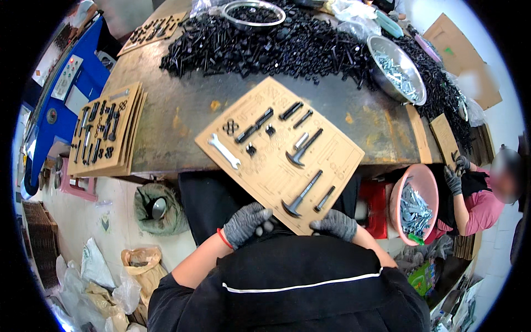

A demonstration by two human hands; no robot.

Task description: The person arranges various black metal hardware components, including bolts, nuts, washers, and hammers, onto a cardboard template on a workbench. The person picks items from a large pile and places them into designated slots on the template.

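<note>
Your gloved left hand [245, 222] and right hand [334, 223] close their fingers on the cardboard tool card's [279, 152] near edge. That grip props it tilted against the worktop [166, 105], keeping the wrench [224, 150] and bolts seated.

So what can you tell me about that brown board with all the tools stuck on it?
The cardboard board is a flat, tan, roughly square sheet with faint outlines printed on it. It sits turned like a diamond, partly on the worn table, its near corner hanging over the edge. The gloved left hand and right hand grip that near corner. Set into it are a silver wrench, black bolts, small nuts and hooked dark metal pieces.
</note>
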